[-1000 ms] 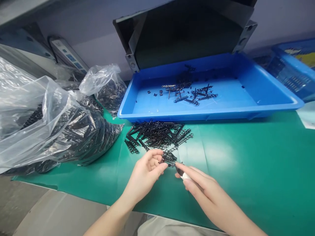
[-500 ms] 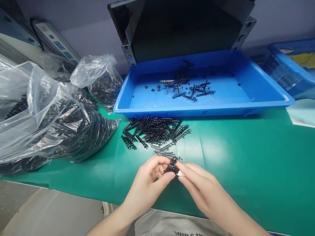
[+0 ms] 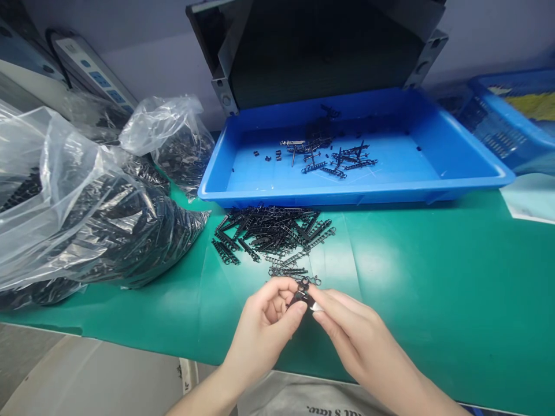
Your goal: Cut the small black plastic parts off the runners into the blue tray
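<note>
Between my two hands, low over the green mat, is a small black plastic part (image 3: 303, 296) with a ring-like end pointing up. My left hand (image 3: 267, 323) pinches it between thumb and curled fingers. From the other side my right hand (image 3: 353, 326) grips it with thumb and forefinger; something whitish shows at those fingertips, too small to name. The fingers hide much of the part. Just beyond my hands lies a pile of black ladder-like plastic strips (image 3: 273, 231), a few of them almost touching my left fingers.
A blue tray (image 3: 355, 193) behind the pile holds scattered black strips and tiny pieces. Clear plastic bags (image 3: 117, 231) full of black parts stand at left. A dark panel (image 3: 321, 52) overhangs the tray. A power strip (image 3: 97, 72) leans at back left; a blue basket (image 3: 498, 115) is at right.
The view has shifted very slightly. My hands keep their hold on the black part, which has tipped a little so its ring shows more clearly.
</note>
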### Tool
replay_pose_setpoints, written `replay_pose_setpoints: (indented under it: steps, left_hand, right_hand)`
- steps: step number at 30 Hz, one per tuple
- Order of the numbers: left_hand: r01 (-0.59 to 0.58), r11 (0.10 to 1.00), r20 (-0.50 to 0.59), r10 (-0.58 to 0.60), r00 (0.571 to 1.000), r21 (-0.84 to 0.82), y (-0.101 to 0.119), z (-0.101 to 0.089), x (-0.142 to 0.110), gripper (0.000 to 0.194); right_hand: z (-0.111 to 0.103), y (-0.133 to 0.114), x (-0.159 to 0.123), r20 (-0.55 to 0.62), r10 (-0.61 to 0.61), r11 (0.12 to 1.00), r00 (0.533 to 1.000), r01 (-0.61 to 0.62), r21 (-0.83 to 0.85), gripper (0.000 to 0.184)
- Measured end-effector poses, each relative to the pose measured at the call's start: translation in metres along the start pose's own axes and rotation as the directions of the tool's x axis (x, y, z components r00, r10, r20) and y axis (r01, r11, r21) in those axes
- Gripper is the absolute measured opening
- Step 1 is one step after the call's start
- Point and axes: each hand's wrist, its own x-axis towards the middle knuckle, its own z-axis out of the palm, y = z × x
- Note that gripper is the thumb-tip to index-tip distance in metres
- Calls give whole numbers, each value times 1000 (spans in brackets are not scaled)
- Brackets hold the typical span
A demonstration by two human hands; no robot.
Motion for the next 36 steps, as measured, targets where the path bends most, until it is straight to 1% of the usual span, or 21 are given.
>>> replay_pose_setpoints:
  steps: [4, 6, 10, 13, 15, 19, 22, 25, 29, 30, 32, 36]
  left_hand:
    - [45, 999, 13, -45, 999, -30, -4, 1, -1, 12]
    - [75, 996, 23, -74, 997, -42, -7, 0, -1, 14]
    - [95, 994, 36, -93, 995, -48, -10, -3, 1, 17]
    - [82, 996, 26, -81, 996, -39, -11, -6, 3, 14]
    - [76, 996, 20, -75, 997, -51, -11, -9, 3, 12]
    - [37, 991, 2, -38, 999, -130, -13, -13, 3, 13]
    - [24, 983, 0, -24, 1000, -184, -15, -14, 2, 16]
    - [33, 976, -24, -39, 999, -217, -17, -14, 1, 20]
    - [59, 949, -42, -76, 996, -311, -16, -15, 1, 32]
    - [65, 939, -36, -81, 996, -337, -16, -15, 2, 33]
    - [75, 913, -14, -88, 996, -402, -15, -15, 2, 29]
    - [137, 823, 69, -119, 991, -551, -14, -14, 5, 23]
  right_hand:
    - [3, 1, 1, -44, -24, 999, 999, 23, -34, 35]
    - [3, 2, 2, -84, -16, 998, 996, 11, -55, 34]
    - [1, 9, 6, -136, 87, 988, 987, -103, -111, 34]
    - [2, 16, 11, -95, 165, 950, 982, -184, -252, 32]
    - [3, 19, 16, -47, 204, 912, 978, -207, -354, 29]
    - [7, 20, 24, 14, 253, 825, 967, -208, -526, 18]
    - [8, 19, 27, 31, 267, 783, 963, -198, -590, 8]
    - [7, 20, 26, 35, 266, 802, 963, -201, -562, 8]
    - [1, 23, 21, 8, 265, 864, 964, -233, -446, 7]
    - [-1, 23, 20, 2, 260, 879, 966, -236, -415, 7]
    - [-5, 23, 17, -14, 247, 910, 969, -237, -341, 7]
    - [-10, 20, 11, -53, 228, 950, 972, -234, -205, 8]
